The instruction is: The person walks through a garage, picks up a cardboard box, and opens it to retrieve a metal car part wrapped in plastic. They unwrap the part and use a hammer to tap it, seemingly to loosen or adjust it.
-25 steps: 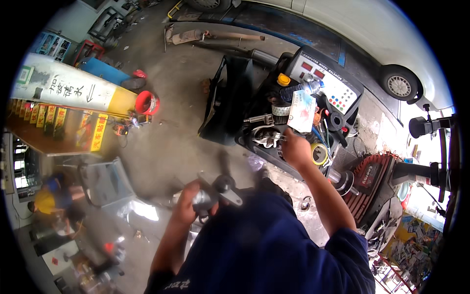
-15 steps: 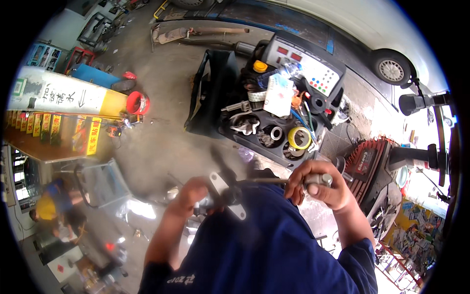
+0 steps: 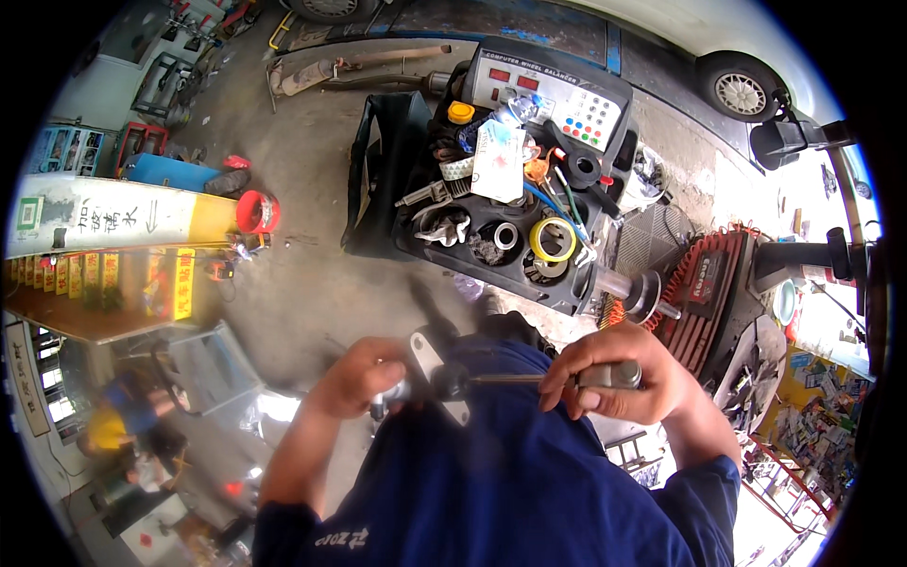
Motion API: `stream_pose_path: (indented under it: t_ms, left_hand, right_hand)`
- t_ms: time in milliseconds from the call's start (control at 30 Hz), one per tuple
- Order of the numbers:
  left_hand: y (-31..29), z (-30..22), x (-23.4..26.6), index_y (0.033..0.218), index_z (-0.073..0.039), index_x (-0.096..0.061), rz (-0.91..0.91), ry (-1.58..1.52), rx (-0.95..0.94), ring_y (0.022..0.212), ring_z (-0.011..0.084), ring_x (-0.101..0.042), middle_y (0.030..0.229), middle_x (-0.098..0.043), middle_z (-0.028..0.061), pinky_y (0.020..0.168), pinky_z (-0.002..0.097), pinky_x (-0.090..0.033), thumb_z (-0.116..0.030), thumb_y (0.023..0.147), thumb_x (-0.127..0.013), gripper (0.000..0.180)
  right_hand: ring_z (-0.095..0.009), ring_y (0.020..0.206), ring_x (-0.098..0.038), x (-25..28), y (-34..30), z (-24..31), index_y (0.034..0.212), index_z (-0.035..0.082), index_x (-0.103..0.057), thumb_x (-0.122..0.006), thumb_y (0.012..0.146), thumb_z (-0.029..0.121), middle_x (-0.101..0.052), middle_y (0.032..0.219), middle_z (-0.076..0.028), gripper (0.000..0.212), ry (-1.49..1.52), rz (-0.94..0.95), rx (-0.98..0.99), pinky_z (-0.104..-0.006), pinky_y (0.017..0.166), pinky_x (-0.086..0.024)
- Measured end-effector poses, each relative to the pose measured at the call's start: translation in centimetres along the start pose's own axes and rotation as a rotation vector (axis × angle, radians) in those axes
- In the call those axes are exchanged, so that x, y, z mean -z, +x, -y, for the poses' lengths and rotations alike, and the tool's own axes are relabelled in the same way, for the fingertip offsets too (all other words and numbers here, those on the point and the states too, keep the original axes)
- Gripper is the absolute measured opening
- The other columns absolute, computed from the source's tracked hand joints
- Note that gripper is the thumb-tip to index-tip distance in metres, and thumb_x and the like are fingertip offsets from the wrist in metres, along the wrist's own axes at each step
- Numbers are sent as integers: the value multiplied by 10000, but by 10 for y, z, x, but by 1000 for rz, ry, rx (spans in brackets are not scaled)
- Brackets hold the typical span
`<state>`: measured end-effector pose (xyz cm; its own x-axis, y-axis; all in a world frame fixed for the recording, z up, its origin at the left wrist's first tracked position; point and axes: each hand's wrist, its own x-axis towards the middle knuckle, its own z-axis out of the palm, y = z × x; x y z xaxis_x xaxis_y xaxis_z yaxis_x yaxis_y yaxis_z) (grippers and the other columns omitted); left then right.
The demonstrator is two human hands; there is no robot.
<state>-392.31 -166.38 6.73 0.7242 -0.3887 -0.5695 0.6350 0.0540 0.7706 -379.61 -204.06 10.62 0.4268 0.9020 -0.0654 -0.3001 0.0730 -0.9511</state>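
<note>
Floor (image 3: 307, 189) is seen beyond 2 grips: right hand (image 3: 650, 357) clamped on a grey-handled tool (image 3: 612, 376), left hand (image 3: 367, 376) on a flanged part (image 3: 450, 382).

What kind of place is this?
Probably a car repair garage: there's a car wheel, an exhaust pipe lying on the floor, and a machine with coloured buttons.

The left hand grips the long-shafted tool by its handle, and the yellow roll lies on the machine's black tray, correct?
Wrong hand: the head view shows the right hand gripping the long-shafted tool. The yellow roll does lie on the black tray.
</note>
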Motion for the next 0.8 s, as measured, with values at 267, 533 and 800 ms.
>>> stream_pose_path:
  t_ms: [267, 533, 800]
  left_hand:
    - [-4, -11, -8, 1146, 19, -773, 9, 90, -7, 677, 129, -692, 893, -788, 104, 614, 277, -537, -606, 944, -674, 664]
    - [-14, -9, -7, 1256, -28, -767, 56, 123, -9, 751, 113, -650, 919, -748, 45, 678, 298, -515, -433, 998, -631, 499]
    - [-27, -15, -12, 1256, -38, -773, 31, 207, 0, 777, 112, -649, 916, -745, 30, 707, 303, -519, -394, 988, -625, 470]
  right_hand:
    - [-316, 944, -795, -3, 6, 3, 1310, -36, -762, -828, 968, 70, -812, 1092, -176, 364, -299, 94, 218, -392, 845, -615]
    - [-233, 680, -686, -3, 5, 6, 1227, 22, -771, -915, 909, 194, -668, 834, -64, 389, -829, -35, 337, -389, 569, -533]
    - [-154, 657, -641, -26, 6, 22, 1194, 28, -769, -762, 927, 146, -552, 800, -26, 291, -1367, 173, 347, -348, 549, -534]
